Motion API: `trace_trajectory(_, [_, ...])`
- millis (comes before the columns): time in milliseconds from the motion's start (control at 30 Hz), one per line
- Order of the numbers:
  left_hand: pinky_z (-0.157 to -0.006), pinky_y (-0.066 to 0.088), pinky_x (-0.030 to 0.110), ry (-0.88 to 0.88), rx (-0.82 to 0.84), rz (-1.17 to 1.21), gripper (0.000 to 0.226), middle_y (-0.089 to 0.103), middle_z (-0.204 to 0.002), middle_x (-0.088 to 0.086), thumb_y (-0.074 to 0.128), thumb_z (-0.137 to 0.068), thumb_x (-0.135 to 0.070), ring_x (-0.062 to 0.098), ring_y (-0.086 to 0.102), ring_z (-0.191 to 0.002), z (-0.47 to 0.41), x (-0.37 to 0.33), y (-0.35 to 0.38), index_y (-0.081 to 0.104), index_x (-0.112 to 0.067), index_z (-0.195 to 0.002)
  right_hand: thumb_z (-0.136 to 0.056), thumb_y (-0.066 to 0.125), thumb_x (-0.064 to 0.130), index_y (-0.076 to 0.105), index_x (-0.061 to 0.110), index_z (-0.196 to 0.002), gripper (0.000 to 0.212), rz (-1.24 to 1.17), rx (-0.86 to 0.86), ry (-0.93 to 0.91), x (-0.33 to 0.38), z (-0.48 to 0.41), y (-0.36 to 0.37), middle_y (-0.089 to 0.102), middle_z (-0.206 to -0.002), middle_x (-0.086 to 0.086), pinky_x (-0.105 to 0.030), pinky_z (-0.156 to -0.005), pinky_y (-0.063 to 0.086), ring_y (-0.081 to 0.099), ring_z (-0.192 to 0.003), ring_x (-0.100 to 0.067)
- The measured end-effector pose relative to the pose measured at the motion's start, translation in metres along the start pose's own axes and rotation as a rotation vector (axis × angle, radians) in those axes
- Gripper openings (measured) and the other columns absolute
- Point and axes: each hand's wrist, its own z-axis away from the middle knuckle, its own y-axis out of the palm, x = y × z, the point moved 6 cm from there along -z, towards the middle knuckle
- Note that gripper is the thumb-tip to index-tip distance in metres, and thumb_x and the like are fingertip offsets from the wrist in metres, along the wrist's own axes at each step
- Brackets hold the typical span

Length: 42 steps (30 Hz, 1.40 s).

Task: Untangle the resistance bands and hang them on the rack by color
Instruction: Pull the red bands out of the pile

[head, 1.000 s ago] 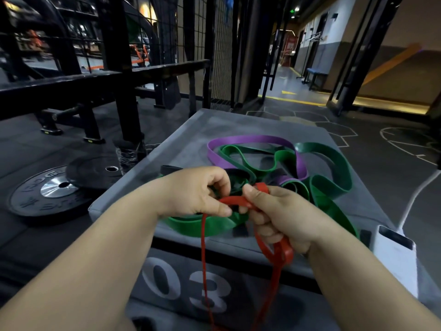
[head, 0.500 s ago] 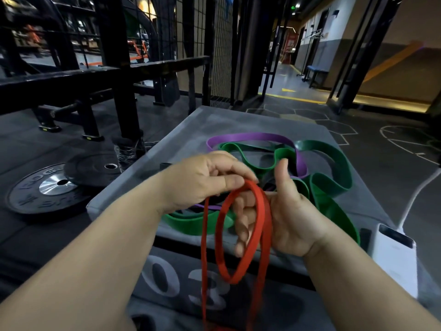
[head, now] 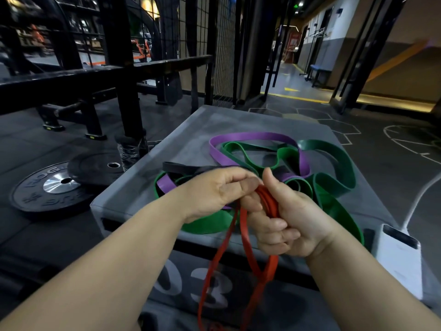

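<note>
**Red band looks free; nothing hung yet**

The red band (head: 248, 237) is at frame centre, gathered in loops across the right grip (head: 288, 225), whose fingers curl round it. The left grip (head: 214, 192) pinches the same strands at their top. Its loops hang toward the lower edge, with the long axis running top to bottom. It looks separated. The green bands (head: 334, 177), purple band (head: 250, 137) and black band (head: 181, 167) lie tangled on the plyo box (head: 167, 139) behind.

One red band (head: 270, 267), one purple band (head: 250, 136), one black band (head: 181, 167), two plates (head: 35, 187) (head: 95, 169)
</note>
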Motion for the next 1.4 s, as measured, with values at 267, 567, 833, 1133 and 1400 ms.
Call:
trace_trajectory(267, [-0.075,0.050,0.031,0.067,-0.157,-0.159,0.043,0.064,-0.076,0.001,0.050,-0.086,-0.059,0.010,0.060,-0.074,-0.006,0.006,-0.011,0.065,-0.019,-0.087,-0.083,0.051,0.068,0.057,0.015,-0.077,0.053,0.003,0.078,0.028,-0.005,0.000,-0.008,0.044,-0.052,0.004,-0.015,-0.038,0.036,0.037,-0.035,-0.001])
trace_trajectory(567, [-0.070,0.051,0.017,0.128,-0.207,-0.319,0.025,0.073,-0.082,-0.002,0.054,-0.078,-0.051,0.005,0.067,-0.076,-0.003,0.002,-0.019,0.069,-0.032,-0.083,-0.086,0.065,0.053,0.055,0.017,-0.077,0.038,0.018,0.134,0.044,-0.001,0.006,-0.015,0.044,-0.057,0.007,-0.012,-0.038,0.030,0.025,-0.041,-0.004])
trace_trajectory(833, [-0.082,0.050,0.030,-0.010,0.084,0.072,0.024,0.062,-0.094,0.006,0.054,-0.093,-0.035,0.016,0.059,-0.087,-0.005,0.020,-0.003,0.061,-0.015,-0.103,-0.098,0.048,0.041,0.057,0.012,-0.088,0.032,-0.142,0.253,0.080,0.006,0.010,-0.014,0.053,-0.069,0.002,-0.015,-0.044,0.031,0.031,-0.048,-0.006])
trace_trajectory(1133, [-0.049,0.029,0.017,0.184,-0.104,0.342,0.017,0.040,-0.061,-0.008,0.047,-0.091,-0.028,0.004,0.034,-0.055,-0.011,0.005,-0.005,0.053,-0.012,-0.089,-0.081,0.067,0.058,0.071,0.009,-0.076,0.049,0.141,0.116,-0.046,0.000,0.007,-0.016,0.052,-0.097,-0.025,-0.025,-0.056,0.055,0.063,-0.058,-0.015])
trace_trajectory(1400, [-0.052,0.035,0.022,0.116,-0.113,0.221,0.032,0.048,-0.066,-0.002,0.051,-0.088,-0.043,0.008,0.041,-0.053,-0.016,0.018,0.004,0.062,-0.013,-0.086,-0.104,0.039,0.032,0.051,0.008,-0.092,0.030,-0.004,0.365,-0.347,0.039,0.024,0.009,0.043,-0.054,0.000,-0.031,-0.064,0.055,0.038,-0.036,-0.014])
